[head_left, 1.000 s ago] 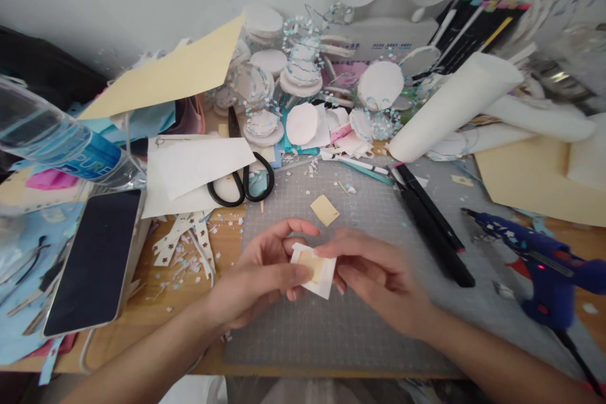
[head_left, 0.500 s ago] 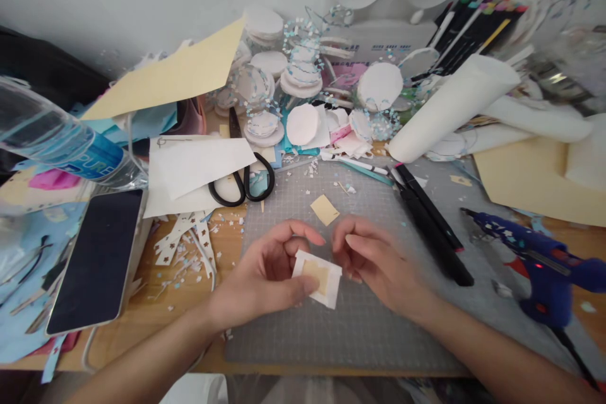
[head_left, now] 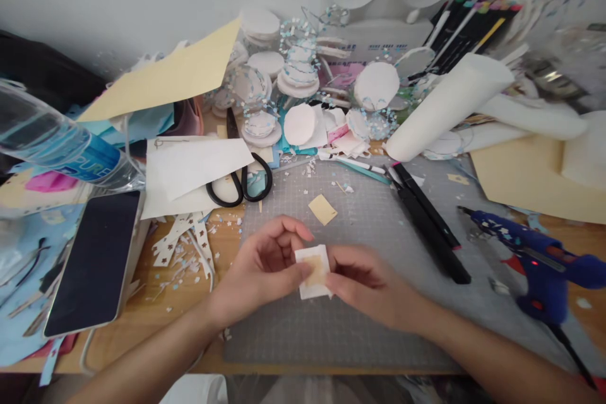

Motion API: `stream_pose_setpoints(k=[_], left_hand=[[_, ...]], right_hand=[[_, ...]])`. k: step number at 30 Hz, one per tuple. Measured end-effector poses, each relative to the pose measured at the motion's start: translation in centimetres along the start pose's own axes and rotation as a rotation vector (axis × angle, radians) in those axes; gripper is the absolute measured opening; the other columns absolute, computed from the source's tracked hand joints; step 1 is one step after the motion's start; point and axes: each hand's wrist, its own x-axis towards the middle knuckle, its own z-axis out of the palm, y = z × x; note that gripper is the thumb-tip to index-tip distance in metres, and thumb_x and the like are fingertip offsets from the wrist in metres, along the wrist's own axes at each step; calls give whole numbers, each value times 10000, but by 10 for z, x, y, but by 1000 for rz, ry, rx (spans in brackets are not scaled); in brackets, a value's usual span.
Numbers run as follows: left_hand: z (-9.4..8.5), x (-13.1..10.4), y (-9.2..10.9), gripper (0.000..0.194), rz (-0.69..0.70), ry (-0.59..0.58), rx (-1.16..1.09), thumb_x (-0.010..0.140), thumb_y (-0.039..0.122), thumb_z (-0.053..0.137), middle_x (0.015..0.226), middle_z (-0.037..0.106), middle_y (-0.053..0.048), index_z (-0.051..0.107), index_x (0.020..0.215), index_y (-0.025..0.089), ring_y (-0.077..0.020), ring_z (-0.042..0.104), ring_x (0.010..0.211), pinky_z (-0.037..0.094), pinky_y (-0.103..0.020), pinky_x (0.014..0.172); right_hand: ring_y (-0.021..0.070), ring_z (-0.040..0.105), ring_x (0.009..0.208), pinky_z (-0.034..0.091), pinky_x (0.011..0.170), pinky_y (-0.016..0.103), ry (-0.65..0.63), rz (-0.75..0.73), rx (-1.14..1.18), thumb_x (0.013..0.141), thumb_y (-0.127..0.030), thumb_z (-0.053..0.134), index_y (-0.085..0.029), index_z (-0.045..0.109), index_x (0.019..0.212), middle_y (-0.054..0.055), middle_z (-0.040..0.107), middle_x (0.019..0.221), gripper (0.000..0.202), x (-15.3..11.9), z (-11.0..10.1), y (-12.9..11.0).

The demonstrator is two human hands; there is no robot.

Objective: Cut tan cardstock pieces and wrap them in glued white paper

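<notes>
Between my two hands is a small white paper piece with a tan square in its middle. My left hand grips its left side, the thumb lying on the tan square and the fingers curled behind. At the right edge my right hand pinches the same paper with thumb and fingers. Both hold it a little above the grey cutting mat. Just beyond the hands, a small tan card lies flat on the mat.
Black-handled scissors lie partly under white paper. A phone and a water bottle are at left. Black pens and a blue glue gun lie at right. White paper discs crowd the back.
My right hand has come in and closed on the right edge of the white paper piece. The paper has turned slightly in my left hand, its side edges now more upright.
</notes>
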Motion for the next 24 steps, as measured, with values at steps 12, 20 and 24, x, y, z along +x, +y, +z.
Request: stream_pose_setpoints(k=[12, 20, 24], left_hand=[[2, -3, 3, 186, -90, 42, 152, 829, 303, 665, 669, 526, 21, 603, 793, 131, -65, 447, 587, 394, -162, 540], [2, -5, 4, 155, -93, 44, 159, 836, 283, 652, 682, 538, 21, 634, 788, 136, -70, 454, 612, 398, -158, 563], [5, -3, 5, 172, -67, 36, 160, 858, 274, 617, 656, 528, 29, 636, 753, 139, -64, 437, 591, 391, -147, 553]], right_hand=[[87, 318, 552, 261, 499, 224, 120, -22, 16, 940, -412, 453, -186, 462, 711, -51, 370, 618, 322, 1, 1, -2], [84, 345, 545, 280, 494, 211, 32, -10, -47, 902, -350, 489, -178, 506, 677, -43, 410, 609, 284, 1, 1, -4], [85, 363, 553, 288, 505, 212, 49, -27, -90, 897, -296, 487, -176, 502, 654, -40, 423, 599, 271, 2, 2, -4]])
